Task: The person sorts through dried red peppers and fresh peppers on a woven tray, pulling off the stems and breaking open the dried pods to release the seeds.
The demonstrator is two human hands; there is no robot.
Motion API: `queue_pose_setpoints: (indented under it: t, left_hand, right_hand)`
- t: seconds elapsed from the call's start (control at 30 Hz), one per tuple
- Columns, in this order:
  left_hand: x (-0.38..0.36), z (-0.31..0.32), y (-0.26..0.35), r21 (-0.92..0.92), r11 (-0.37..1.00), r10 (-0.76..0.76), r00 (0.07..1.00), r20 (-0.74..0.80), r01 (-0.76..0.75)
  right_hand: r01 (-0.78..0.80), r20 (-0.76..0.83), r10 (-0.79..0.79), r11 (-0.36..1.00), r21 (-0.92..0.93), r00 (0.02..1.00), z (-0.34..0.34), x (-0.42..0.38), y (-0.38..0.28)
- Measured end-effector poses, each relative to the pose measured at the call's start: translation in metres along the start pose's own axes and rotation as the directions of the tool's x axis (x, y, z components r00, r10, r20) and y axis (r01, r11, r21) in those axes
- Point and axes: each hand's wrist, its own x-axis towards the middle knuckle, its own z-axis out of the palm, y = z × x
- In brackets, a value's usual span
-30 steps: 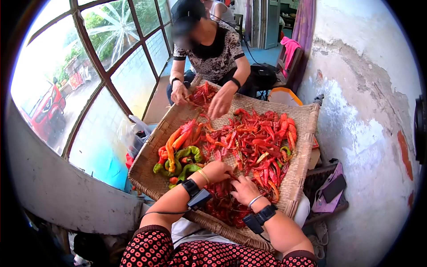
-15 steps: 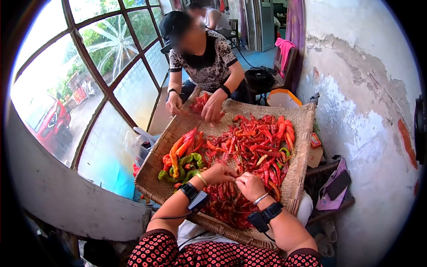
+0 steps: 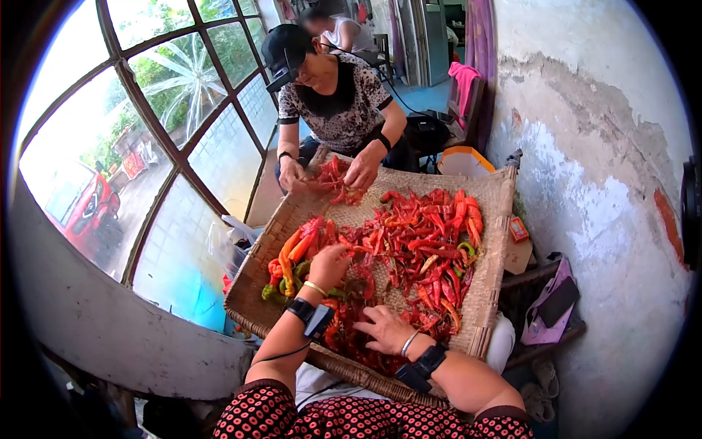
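Note:
A wide woven tray (image 3: pixel 491 197) rests across my lap and holds a large spread of red chillies (image 3: pixel 420 245). At its left side lies a small heap of orange chillies (image 3: pixel 296 247) and green chillies (image 3: pixel 272 293). My left hand (image 3: pixel 329 263) reaches over that heap with its fingers curled down among the chillies; whether it holds one is hidden. My right hand (image 3: pixel 384 331) lies flat with fingers spread on the near red chillies. Both wrists carry black bands. A person sitting opposite has both hands (image 3: pixel 363 173) on a small heap of red chillies (image 3: pixel 333 179) at the far edge.
A large arched window (image 3: pixel 168 110) runs along the left, a peeling plaster wall (image 3: pixel 607 183) along the right. A plastic bag (image 3: pixel 228 235) sits left of the tray. A small red box (image 3: pixel 518 230) and a purple bag (image 3: pixel 552 301) lie to the right.
My hands were together at the near chillies. Now the left has moved forward and left to the orange and green heap, and the right has dropped flat onto the red ones.

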Motion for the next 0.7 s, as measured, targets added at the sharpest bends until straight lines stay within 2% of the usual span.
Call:
queue_pose_setpoints:
  t: [0.03, 0.1, 0.13, 0.2, 0.23, 0.3, 0.37, 0.4, 0.43, 0.5, 0.53, 0.57, 0.6, 0.63, 0.67, 0.7]
  left_hand:
    - [0.000, 0.003, -0.001, 0.067, 0.981, 0.176, 0.983, 0.050, -0.180]
    - [-0.003, 0.001, 0.019, 0.218, 0.946, 0.188, 0.953, 0.236, -0.241]
    - [-0.004, 0.002, 0.022, 0.218, 0.946, 0.188, 0.953, 0.237, -0.241]
    - [-0.008, 0.005, 0.026, 0.325, 0.899, 0.157, 0.910, 0.384, -0.293]
    - [-0.011, 0.010, 0.022, 0.325, 0.899, 0.157, 0.909, 0.386, -0.293]
    - [-0.013, 0.019, 0.012, 0.155, 0.946, 0.200, 0.886, 0.419, -0.286]
    - [-0.016, 0.022, 0.008, 0.094, 0.958, 0.201, 0.866, 0.458, -0.272]
    - [-0.016, 0.021, 0.013, 0.033, 0.967, 0.206, 0.845, 0.493, -0.254]
    - [-0.015, 0.019, 0.017, 0.032, 0.967, 0.205, 0.845, 0.494, -0.253]
    - [-0.011, 0.011, 0.027, -0.076, 0.978, 0.191, 0.692, 0.696, -0.193]
    - [-0.012, 0.010, 0.032, -0.078, 0.978, 0.191, 0.692, 0.696, -0.191]
    - [-0.012, 0.010, 0.035, -0.118, 0.985, 0.174, 0.730, 0.661, -0.127]
    - [-0.012, 0.010, 0.038, -0.161, 0.985, 0.153, 0.765, 0.626, -0.065]
    - [-0.011, 0.010, 0.040, -0.162, 0.985, 0.153, 0.765, 0.626, -0.064]
    - [-0.010, 0.010, 0.041, -0.288, 0.957, 0.212, 0.782, 0.586, -0.043]
    - [-0.010, 0.009, 0.045, -0.409, 0.912, 0.263, 0.801, 0.538, -0.024]
  right_hand:
    - [-0.002, 0.001, 0.002, 1.000, 0.003, 1.000, 0.002, -0.001, 0.000]
    - [-0.033, 0.162, 0.041, 0.998, -0.053, 0.986, 0.006, -0.001, -0.001]
    - [-0.060, 0.142, 0.072, 0.994, -0.088, 0.987, 0.003, -0.002, -0.004]
    - [-0.106, 0.123, 0.118, 0.989, -0.104, 0.985, 0.004, -0.001, -0.002]
    - [-0.151, 0.103, 0.164, 0.981, -0.119, 0.981, 0.004, 0.000, -0.001]
    - [-0.166, 0.069, 0.177, 0.976, -0.142, 0.982, -0.002, 0.001, 0.004]
    - [-0.239, 0.116, 0.265, 0.951, -0.198, 0.957, -0.006, 0.002, 0.012]
    - [-0.286, 0.054, 0.294, 0.951, -0.118, 0.954, -0.005, 0.001, 0.017]
    - [-0.286, 0.055, 0.294, 0.951, -0.117, 0.954, -0.006, -0.001, 0.021]
    - [-0.365, 0.029, 0.366, 0.931, -0.029, 0.930, -0.011, -0.002, 0.026]
    - [-0.389, 0.012, 0.389, 0.920, 0.055, 0.921, -0.010, -0.003, 0.031]
    - [-0.390, 0.014, 0.390, 0.919, 0.055, 0.921, -0.013, -0.003, 0.032]
    - [-0.388, -0.027, 0.395, 0.911, 0.137, 0.918, -0.019, -0.003, 0.032]
    - [-0.380, -0.069, 0.403, 0.899, 0.219, 0.913, -0.024, -0.003, 0.032]
    - [-0.358, -0.165, 0.406, 0.897, 0.258, 0.899, -0.027, -0.004, 0.031]
    - [-0.359, -0.161, 0.406, 0.897, 0.258, 0.900, -0.030, -0.005, 0.031]
